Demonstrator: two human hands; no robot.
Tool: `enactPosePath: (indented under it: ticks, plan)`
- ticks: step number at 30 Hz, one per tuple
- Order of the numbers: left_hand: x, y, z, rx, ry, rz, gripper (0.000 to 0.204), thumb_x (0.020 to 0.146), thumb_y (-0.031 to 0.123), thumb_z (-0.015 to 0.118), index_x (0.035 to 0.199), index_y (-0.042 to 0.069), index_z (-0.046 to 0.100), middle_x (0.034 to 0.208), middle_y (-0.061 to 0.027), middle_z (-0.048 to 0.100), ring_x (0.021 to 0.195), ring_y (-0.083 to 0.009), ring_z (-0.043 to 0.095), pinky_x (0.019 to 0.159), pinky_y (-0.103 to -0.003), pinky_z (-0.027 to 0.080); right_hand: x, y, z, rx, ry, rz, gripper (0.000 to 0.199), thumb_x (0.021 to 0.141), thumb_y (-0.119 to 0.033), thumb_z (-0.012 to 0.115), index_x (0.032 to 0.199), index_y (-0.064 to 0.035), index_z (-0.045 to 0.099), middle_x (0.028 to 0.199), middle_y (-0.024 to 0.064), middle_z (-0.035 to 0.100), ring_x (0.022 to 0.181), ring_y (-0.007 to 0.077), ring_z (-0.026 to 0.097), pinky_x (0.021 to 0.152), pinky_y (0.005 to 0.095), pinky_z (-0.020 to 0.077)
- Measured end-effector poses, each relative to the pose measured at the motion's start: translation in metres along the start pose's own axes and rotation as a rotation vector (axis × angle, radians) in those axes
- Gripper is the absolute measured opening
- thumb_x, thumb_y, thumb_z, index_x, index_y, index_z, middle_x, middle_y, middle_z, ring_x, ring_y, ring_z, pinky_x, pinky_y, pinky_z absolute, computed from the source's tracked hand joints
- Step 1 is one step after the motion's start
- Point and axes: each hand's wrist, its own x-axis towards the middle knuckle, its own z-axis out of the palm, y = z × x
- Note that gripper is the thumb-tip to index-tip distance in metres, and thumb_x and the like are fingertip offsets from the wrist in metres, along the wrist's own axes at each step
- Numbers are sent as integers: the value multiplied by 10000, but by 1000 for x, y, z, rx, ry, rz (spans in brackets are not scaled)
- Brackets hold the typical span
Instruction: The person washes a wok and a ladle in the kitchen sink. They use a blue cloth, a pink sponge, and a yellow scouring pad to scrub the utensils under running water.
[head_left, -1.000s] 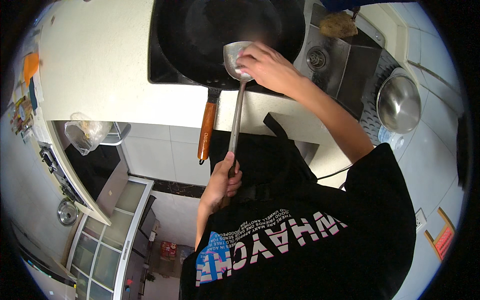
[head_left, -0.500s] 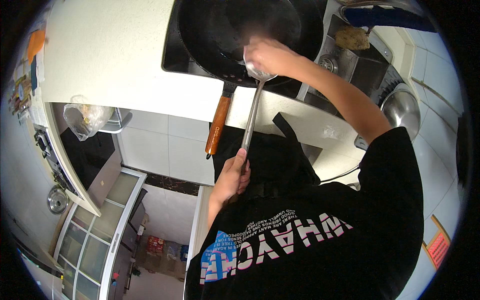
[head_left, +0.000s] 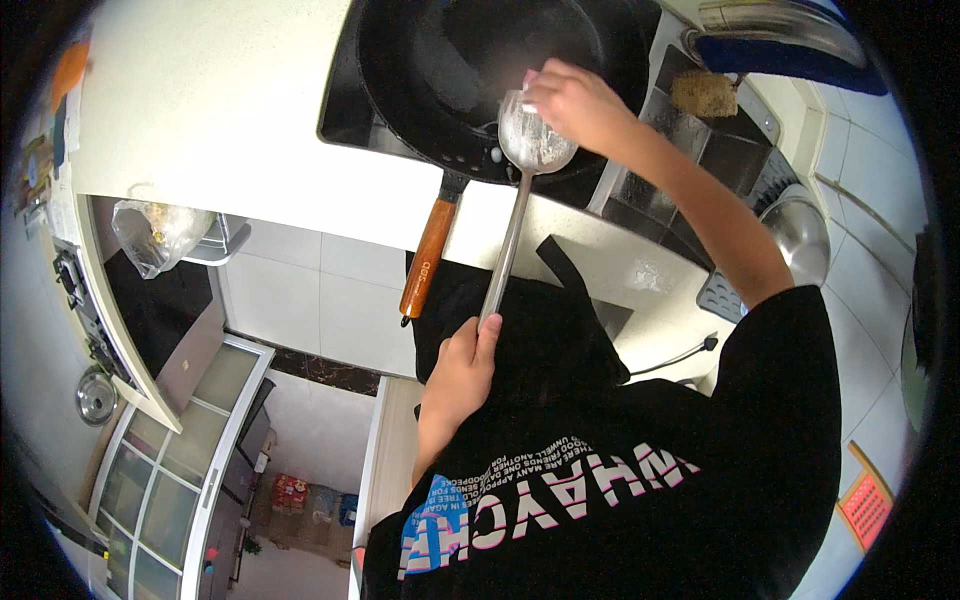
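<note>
Spatula has turned, its head streaked white.

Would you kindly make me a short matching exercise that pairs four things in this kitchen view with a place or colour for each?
Column one:
1. Left hand
2. Right hand
3. Pan
4. Plastic bag

Column two:
A. black, with a brown handle
B. at the broad head of the metal spatula
C. clear, toward the left side of the view
D. wrapped around the spatula's shaft

Right pairs: 1-D, 2-B, 3-A, 4-C
</note>
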Motion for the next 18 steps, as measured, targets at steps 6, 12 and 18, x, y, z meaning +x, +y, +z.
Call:
enactPosePath:
  ticks: [6, 12, 18]
  plan:
    - [-6, 2, 2, 74, 34, 26, 478, 981, 399, 402, 733, -5, 462, 557, -121, 459, 512, -251, 455, 485, -369, 365, -9, -18, 12, 116, 113, -37, 168, 755, -77, 629, 914, -58, 682, 1003, 45, 651, 1006, 182, 575, 932, 334, 483]
    - [-8, 11, 2, 94, 55, -8, 467, 973, 371, 430, 745, -34, 469, 622, -253, 504, 608, -447, 500, 543, -454, 390, -7, -21, 8, 101, 128, -1, 184, 754, -55, 610, 923, -65, 683, 1025, 27, 645, 1019, 181, 567, 888, 310, 499]
    - [-6, 8, 3, 67, 66, 55, 440, 973, 339, 446, 744, -36, 462, 617, -251, 494, 595, -445, 487, 521, -433, 377, -23, -14, 0, 219, 132, 45, 170, 763, -48, 620, 921, -57, 682, 1003, 31, 652, 972, 198, 575, 870, 310, 498]
